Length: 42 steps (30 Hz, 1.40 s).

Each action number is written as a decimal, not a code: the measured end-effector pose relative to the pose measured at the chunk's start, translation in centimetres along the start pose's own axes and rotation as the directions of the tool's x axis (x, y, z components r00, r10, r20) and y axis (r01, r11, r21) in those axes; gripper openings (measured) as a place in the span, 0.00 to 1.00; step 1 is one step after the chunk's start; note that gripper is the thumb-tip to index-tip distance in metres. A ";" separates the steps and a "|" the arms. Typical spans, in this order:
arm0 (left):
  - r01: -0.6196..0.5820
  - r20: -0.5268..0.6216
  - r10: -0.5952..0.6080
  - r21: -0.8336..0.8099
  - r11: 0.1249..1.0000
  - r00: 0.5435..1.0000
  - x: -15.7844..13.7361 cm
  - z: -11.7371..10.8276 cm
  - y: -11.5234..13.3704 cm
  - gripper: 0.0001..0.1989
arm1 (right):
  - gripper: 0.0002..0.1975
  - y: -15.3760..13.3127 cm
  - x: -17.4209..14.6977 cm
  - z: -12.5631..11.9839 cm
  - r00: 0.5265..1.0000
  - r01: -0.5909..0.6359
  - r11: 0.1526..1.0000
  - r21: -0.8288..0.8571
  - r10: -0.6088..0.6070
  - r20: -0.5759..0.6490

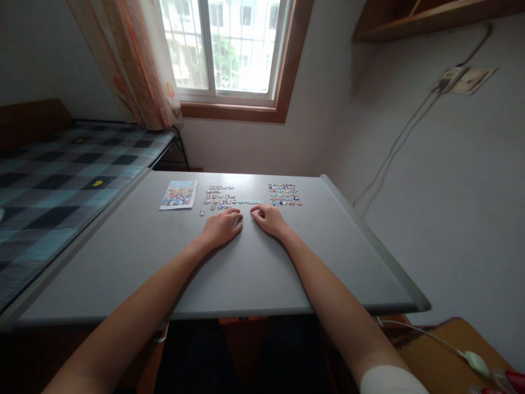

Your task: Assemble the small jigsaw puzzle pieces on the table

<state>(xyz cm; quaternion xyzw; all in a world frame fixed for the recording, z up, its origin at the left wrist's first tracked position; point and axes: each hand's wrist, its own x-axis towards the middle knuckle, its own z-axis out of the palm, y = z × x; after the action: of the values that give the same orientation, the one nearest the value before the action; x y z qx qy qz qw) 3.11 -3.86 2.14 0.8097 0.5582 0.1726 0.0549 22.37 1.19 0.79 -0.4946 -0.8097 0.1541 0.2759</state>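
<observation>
My left hand (223, 225) rests on the table just below a group of loose jigsaw pieces (219, 196), thumb and fingers loosely bent and apart. Close to its right lies my right hand (268, 220), curved with the fingertips toward the left hand; I see no piece in it. Between the two groups runs a short strip of joined pieces (251, 202), just above both hands. Another group of pieces (284, 194) sits beyond my right hand in rows. One single piece (202, 213) lies apart, left of my left hand.
A printed picture sheet (179, 195) lies at the table's far left. The grey table (262, 279) has raised side edges. A bed (82, 164) with a checked cover stands left, a window (229, 49) ahead. Cables (396, 143) hang from a socket on the right wall.
</observation>
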 end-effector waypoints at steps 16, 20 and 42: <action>0.010 0.003 -0.010 -0.007 1.000 1.000 0.0 -0.1 0.1 0.17 | 0.10 0.0 0.0 0.0 1.000 0.006 1.000 -0.005 -0.006 0.000; -0.002 -0.002 0.002 -0.012 1.000 1.000 0.0 -0.1 0.1 0.17 | 0.10 0.0 0.0 0.0 1.000 0.005 1.000 -0.002 -0.005 -0.002; -0.015 -0.011 0.015 0.012 1.000 1.000 0.0 0.2 -0.1 0.17 | 0.10 0.0 0.0 0.0 1.000 0.004 1.000 -0.002 -0.004 -0.001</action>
<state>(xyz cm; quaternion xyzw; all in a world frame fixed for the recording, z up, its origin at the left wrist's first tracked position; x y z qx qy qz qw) 3.04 -3.78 1.95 0.8133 0.5534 0.1741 0.0455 22.40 1.15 0.79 -0.4932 -0.8108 0.1523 0.2759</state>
